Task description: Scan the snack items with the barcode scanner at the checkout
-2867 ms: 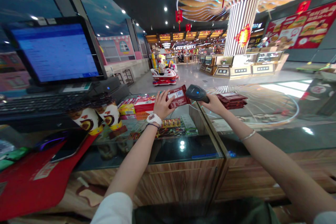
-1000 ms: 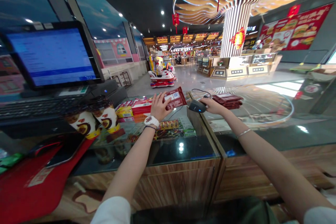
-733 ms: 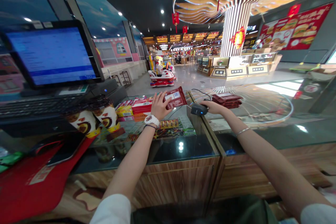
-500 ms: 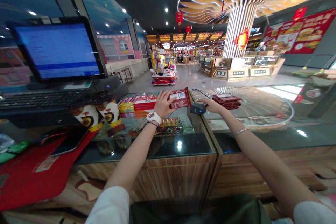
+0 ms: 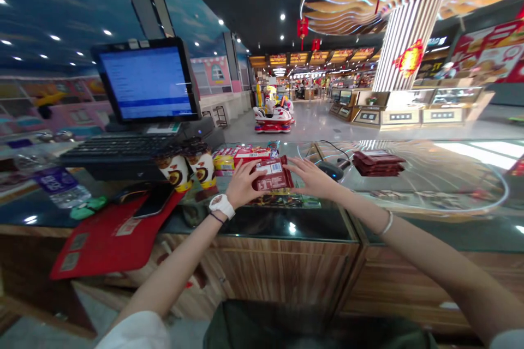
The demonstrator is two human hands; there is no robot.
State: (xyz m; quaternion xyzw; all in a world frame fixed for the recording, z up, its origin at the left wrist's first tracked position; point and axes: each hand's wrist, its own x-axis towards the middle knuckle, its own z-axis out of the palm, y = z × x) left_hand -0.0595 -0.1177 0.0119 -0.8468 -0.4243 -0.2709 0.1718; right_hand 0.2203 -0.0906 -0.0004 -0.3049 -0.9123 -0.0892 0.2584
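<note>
My left hand, with a white watch on its wrist, holds a dark red packet with a white barcode label above the glass counter. My right hand has its fingers spread at the packet's right edge; whether they touch it is hard to tell. Behind my right hand a black scanner with a blue light lies on the counter. Further right sits a stack of similar dark red packets.
At the left stand a monitor, a keyboard and two patterned cups. A phone lies on a red mat, near a bottle. Colourful boxes are behind my left hand.
My right hand has let go of the scanner and moved left to the packet. My left hand still holds the packet, now lower. The view has turned left.
</note>
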